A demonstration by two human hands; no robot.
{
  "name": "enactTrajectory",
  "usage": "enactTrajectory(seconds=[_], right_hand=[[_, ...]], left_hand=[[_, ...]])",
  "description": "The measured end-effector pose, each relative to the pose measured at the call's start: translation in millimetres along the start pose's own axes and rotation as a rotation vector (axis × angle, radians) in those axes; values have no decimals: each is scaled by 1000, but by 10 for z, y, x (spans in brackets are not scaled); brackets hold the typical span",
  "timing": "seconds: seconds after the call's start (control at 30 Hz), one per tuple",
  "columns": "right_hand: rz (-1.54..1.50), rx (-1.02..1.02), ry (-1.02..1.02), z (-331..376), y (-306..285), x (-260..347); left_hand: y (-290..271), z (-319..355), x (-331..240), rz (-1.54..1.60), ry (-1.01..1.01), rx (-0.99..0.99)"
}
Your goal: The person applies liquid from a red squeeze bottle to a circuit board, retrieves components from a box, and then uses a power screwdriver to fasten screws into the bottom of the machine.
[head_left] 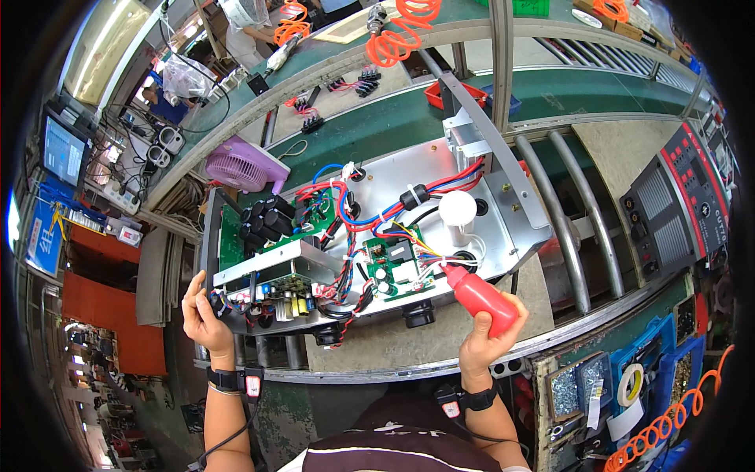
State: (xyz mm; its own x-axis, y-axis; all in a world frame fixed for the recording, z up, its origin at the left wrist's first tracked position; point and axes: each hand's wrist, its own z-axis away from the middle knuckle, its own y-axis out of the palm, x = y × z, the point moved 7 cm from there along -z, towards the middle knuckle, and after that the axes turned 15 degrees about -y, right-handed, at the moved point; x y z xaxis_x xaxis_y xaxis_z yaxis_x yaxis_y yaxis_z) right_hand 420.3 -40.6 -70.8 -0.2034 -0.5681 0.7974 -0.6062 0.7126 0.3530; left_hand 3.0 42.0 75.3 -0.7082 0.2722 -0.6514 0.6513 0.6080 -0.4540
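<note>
A red plastic bottle [486,305] tilts at near right, its tip toward a small green board [397,267] inside the open silver metal case [397,167], which spans the middle, strung with coloured wires [385,215].

Circuit board [399,253] in chassis [405,167], fan [238,170] behind at left, machine [670,206] at right, parts tray [646,347] at front right.

red btl [481,301], slvr chassis [401,171], grn PCB [395,266], lt purp fan [240,167]

Chassis [399,167]: smooth, satiny metal. Squeeze bottle [484,303]: smooth plastic. Rollers [550,223]: shiny metal. Fan [237,171]: plastic.
</note>
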Motion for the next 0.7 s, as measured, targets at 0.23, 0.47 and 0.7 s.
enactTrajectory(seconds=[0.23,0.47,0.7], right_hand=[[36,80,22,-192,-151,62],[-59,51,-105,-349,-305,527],[281,400,-375,-593,423,657]], left_hand=[[8,-2,-7,18,-6,-11],[-7,2,-78,29,16,-35],[-8,20,-27,20,-13,0]])
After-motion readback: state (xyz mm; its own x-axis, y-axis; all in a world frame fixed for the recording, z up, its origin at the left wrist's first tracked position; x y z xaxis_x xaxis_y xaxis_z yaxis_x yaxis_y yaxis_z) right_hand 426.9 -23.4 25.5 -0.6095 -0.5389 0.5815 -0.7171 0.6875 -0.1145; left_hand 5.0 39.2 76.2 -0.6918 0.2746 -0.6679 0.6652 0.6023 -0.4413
